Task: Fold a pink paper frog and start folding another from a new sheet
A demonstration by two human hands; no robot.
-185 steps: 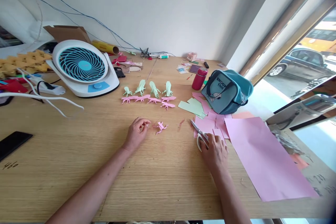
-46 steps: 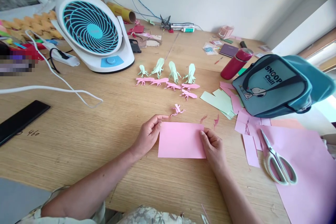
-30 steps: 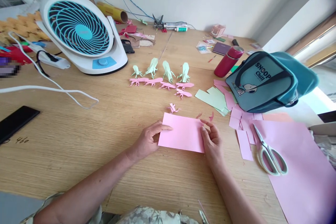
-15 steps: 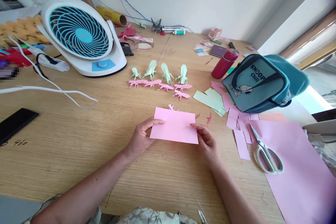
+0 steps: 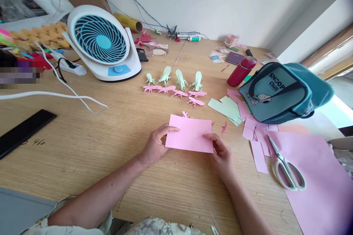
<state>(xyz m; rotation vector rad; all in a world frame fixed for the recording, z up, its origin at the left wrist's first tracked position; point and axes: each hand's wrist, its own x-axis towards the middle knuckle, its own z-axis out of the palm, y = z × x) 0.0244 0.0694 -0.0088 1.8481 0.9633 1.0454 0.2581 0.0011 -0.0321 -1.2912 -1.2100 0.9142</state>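
A flat pink sheet of paper [image 5: 189, 134] is held up over the table, its surface facing me. My left hand [image 5: 159, 141] pinches its left side, thumb on top and the other fingers behind. On the right side my right hand [image 5: 221, 151] grips it the same way. Just beyond the sheet, a small pink paper piece [image 5: 185, 114] is partly hidden. Farther back stand several folded pink paper insects [image 5: 180, 93]. Behind them is a row of pale green folded paper figures [image 5: 180, 80].
White-handled scissors [image 5: 288, 170] lie on a large pink sheet [image 5: 317, 183] at right. Near them are pink offcuts [image 5: 258, 156], green paper [image 5: 226, 108], a teal bag [image 5: 275, 93] and a red bottle [image 5: 242, 71]. A fan [image 5: 103, 44] and a black phone [image 5: 27, 132] are at left.
The whole view has shifted a little, so things appear farther right and slightly lower. Both hands keep hold of the pink sheet, with the right thumb slightly farther in over it.
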